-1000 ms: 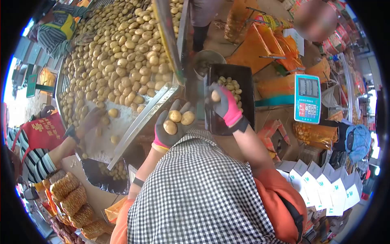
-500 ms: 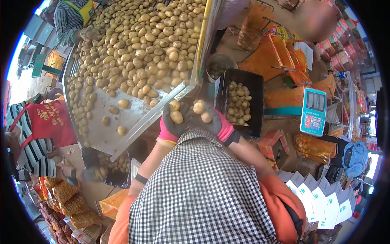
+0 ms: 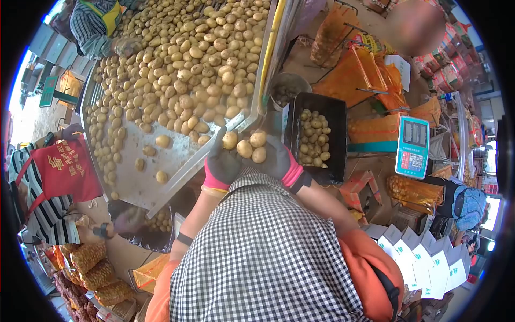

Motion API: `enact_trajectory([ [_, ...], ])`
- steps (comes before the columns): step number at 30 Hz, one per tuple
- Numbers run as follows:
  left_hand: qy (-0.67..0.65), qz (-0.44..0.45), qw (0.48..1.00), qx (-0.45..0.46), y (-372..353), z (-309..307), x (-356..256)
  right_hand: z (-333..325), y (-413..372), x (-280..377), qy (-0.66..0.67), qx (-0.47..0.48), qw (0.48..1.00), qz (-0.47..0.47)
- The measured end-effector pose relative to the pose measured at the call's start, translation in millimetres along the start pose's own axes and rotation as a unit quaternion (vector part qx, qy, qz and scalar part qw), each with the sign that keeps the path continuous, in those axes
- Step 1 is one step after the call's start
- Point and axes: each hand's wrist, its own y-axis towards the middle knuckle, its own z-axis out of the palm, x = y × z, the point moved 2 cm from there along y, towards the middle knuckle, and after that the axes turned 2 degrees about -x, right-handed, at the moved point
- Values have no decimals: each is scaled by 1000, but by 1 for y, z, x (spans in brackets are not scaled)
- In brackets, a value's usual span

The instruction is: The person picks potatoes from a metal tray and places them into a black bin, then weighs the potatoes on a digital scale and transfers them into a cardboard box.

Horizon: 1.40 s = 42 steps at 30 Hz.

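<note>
My left hand [image 3: 219, 160], in a grey glove with a pink cuff, is cupped under potatoes at the near edge of the sorting table [image 3: 185, 180]. My right hand [image 3: 279, 159], gloved the same way, is cupped beside it. Several potatoes lie together between the two palms: one potato [image 3: 229, 140] on the left side, a second potato [image 3: 245, 148] in the middle, and another potato [image 3: 258, 138] toward the right. A heap of loose potatoes [image 3: 182, 75] covers much of the table beyond. Just right of my right hand stands a black crate [image 3: 335, 121] partly filled with potatoes.
A bucket [image 3: 292, 80] stands behind the crate. To the right are a scale display [image 3: 412, 146], orange mesh sacks [image 3: 348, 80] and white boxes [image 3: 440, 268]. A co-worker in a red apron [image 3: 64, 166] is at left; another co-worker's hand [image 3: 126, 47] rests by the heap.
My hands have come closer together, and the potatoes that lay in two pairs now sit in one cluster. At left, the apron-wearing co-worker's gloved hand has shifted slightly.
</note>
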Motion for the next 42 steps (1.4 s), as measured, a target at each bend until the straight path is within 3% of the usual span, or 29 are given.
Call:
enact_trajectory([
  [2,191,105,974,65,-6,9,0,-3,7,-2,-15,-37,999,17],
  [6,139,90,986,5,0,-14,-11,4,14,-4,16,-22,999,33],
  [8,61,4,998,-6,-2,-21,-16,1,22,-9,-27,-47,997,60],
  [12,28,22,998,-42,-3,-28,-20,17,34,-21,-125,-93,987,33],
  [13,28,31,998,-43,-3,-33,-24,24,38,-22,-210,-106,972,-22],
  [14,174,82,981,-17,-2,-39,-29,30,42,-23,-294,-117,945,-78],
  [15,317,131,939,7,-6,-15,-35,33,44,-30,-297,-111,946,-73],
  [16,729,139,669,-34,-19,8,-43,38,44,-34,-455,-101,867,-175],
  [17,728,145,668,-39,-19,3,-47,44,45,-37,-593,-87,753,-274],
  [18,402,89,911,-6,-14,-12,-48,63,47,-37,-638,-55,720,-269],
  [19,7,17,999,34,-8,-29,-48,66,52,-43,-638,-49,719,-269],
  [20,343,156,926,6,-5,-66,-54,74,60,-54,-750,11,595,-287],
  [21,343,161,926,6,-9,-63,-57,79,63,-66,-838,62,454,-296],
  [23,516,192,835,3,-18,-52,-64,86,71,-74,-832,89,462,-295],
  [25,668,212,713,-4,-27,-34,-69,91,78,-78,-749,123,596,-262],
  [27,795,222,565,-13,-35,-21,-73,90,88,-74,-742,109,597,-284],
  [28,846,223,483,-18,-39,-20,-73,88,94,-71,-721,41,635,-275],
  [29,845,225,484,-22,-40,-30,-75,85,100,-67,-695,-27,668,-265],
  [31,753,162,637,-25,-38,-59,-78,80,115,-63,-751,-2,616,-238],
  [32,487,157,859,17,-37,-58,-71,81,121,-63,-796,1,593,-126],
  [33,487,160,859,18,-40,-59,-68,80,124,-64,-829,3,559,-11],
  [35,349,130,927,35,-44,-60,-66,60,138,-67,-846,23,533,-7],
  [36,100,35,994,-6,-48,-47,-70,55,143,-69,-839,43,542,-26],
  [37,99,37,994,-5,-50,-44,-77,50,147,-70,-830,64,552,-45],
  [38,-301,-60,952,-21,-54,-45,-83,60,143,-68,-778,10,626,-51],
  [39,-650,-146,745,-30,-60,-31,-90,48,155,-68,-779,13,625,-49],
  [40,-751,-203,628,-6,-70,-17,-99,24,174,-66,-576,-52,815,36],
  [41,-753,-201,627,-2,-77,-10,-101,9,185,-68,-324,-113,932,118],
  [42,-936,-222,273,29,-83,-3,-106,40,179,-60,-428,-6,904,-13],
])
